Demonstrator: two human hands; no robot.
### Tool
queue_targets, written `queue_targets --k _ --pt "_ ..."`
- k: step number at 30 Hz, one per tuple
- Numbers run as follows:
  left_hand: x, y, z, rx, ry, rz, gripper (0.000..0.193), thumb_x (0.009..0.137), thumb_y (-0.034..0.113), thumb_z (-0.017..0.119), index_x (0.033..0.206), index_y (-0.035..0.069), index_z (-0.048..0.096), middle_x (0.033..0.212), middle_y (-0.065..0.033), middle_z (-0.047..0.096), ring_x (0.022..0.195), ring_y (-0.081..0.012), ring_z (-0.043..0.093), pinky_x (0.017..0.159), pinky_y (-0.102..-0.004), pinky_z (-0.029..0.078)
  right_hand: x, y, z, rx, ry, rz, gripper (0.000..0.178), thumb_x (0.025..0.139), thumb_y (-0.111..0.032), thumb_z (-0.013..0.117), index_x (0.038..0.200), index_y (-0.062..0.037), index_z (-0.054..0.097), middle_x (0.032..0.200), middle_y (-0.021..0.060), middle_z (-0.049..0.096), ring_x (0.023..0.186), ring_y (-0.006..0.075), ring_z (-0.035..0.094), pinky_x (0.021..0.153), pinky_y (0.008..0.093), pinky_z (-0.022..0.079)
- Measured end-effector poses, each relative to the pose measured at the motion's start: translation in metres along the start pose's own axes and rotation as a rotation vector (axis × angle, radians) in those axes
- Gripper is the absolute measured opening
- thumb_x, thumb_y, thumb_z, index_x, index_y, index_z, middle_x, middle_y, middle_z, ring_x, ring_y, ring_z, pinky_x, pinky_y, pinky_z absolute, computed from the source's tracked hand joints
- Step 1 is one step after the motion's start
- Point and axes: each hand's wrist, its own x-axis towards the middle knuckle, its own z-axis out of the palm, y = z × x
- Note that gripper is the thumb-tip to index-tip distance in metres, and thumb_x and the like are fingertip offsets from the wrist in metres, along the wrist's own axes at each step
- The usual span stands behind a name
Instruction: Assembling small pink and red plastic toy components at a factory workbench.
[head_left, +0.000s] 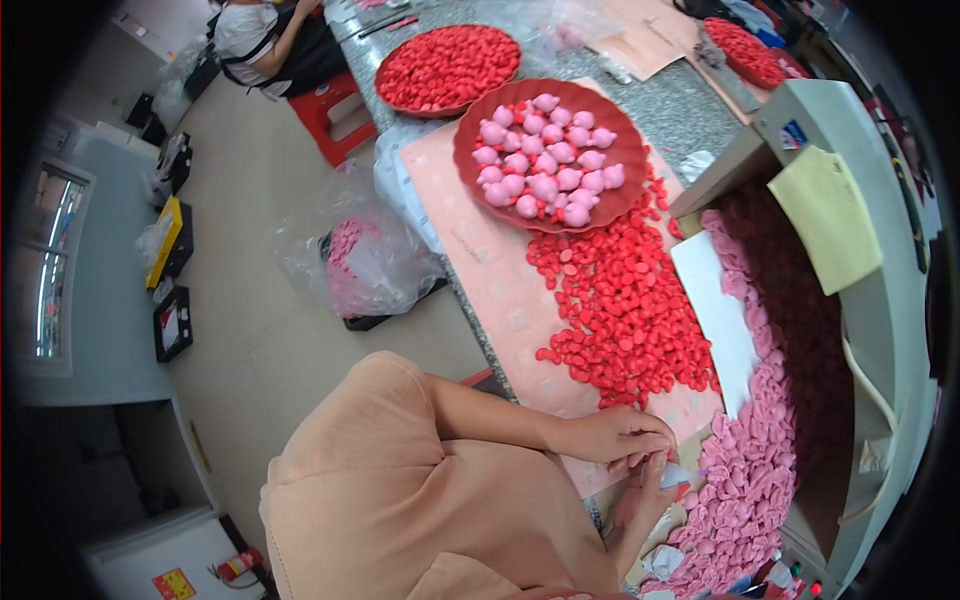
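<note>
Both my hands are pinched together low over the table edge: left hand (612,437) curled, its fingers closed down on a small pink piece (640,461), right hand (643,500) coming up from below with fingertips meeting the same spot. There's a small white bit (680,476) just right of the fingers, touching or nearly so; I can't tell whether the right fingers grip it or only the pink piece. Just right of and below the fingers runs the pile of loose pink pieces (755,470), a long band, clearly most of the stock. Just beyond the fingers is the heap of red pieces (620,310) spread on the pale pink sheet (500,300), also large. Judging by that, the job is early to midway: farther out from the fingers, the dark red tray (480,170) holds only a modest batch of finished-looking pink duck-like figures (545,160), while both loose piles remain big. A white card (715,310) lies between red heap and pink band. Further right a grey machine housing (880,330) with a yellow pad (825,215) crowds that side. Far beyond, a second tray of red pieces (445,68), another person (265,40) seated by a red stool (335,115). Left on the floor, a clear bag of pink pieces (355,260). Nothing blocks the fingers directly.
</note>
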Motion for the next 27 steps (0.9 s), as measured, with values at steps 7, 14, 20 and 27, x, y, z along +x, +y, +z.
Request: queue_targets --k 7,14,20,27 --pt "0.002 -0.011 0.01 0.124 0.03 0.142 0.034 0.092 0.014 0.049 0.125 0.011 0.048 0.076 -0.0018 0.052 0.071 -0.0093 0.054 0.055 -0.0208 0.044 -0.003 0.001 -0.016 0.276 0.069 0.151 0.022 0.092 -0.023 0.051 0.105 -0.0048 0.053 0.092 0.0039 0.057 0.081 0.0136 0.055 0.076 0.0296 0.046" --pt "0.001 0.002 0.007 0.021 -0.028 0.13 0.032 0.088 0.005 0.053 0.12 0.005 0.052 0.11 -0.0057 0.052 0.075 -0.0083 0.058 0.067 -0.0236 0.052 -0.013 -0.006 -0.008 0.596 -0.124 0.258 0.024 0.094 -0.028 0.046 0.106 -0.0085 0.053 0.089 0.0015 0.055 0.077 0.0121 0.051 0.068 0.0277 0.041" --pt "0.001 0.002 0.014 -0.07 -0.045 -0.023 0.031 0.091 0.011 0.051 0.122 0.006 0.046 0.103 -0.0062 0.059 0.068 -0.0093 0.059 0.058 -0.0235 0.053 -0.021 -0.009 -0.006 0.608 -0.081 0.279 0.026 0.094 -0.03 0.046 0.106 -0.0087 0.053 0.087 0.0007 0.055 0.072 0.0121 0.052 0.065 0.0265 0.042" --pt "-0.002 0.004 0.013 -0.705 0.163 -0.141 0.032 0.093 0.019 0.049 0.122 0.007 0.043 0.118 -0.0138 0.053 0.092 -0.0214 0.06 0.079 -0.0338 0.052 -0.034 -0.023 -0.009 -0.074 -0.034 0.183 0.023 0.092 -0.023 0.052 0.106 -0.0052 0.052 0.085 0.0007 0.054 0.071 0.0088 0.05 0.064 0.0235 0.041"
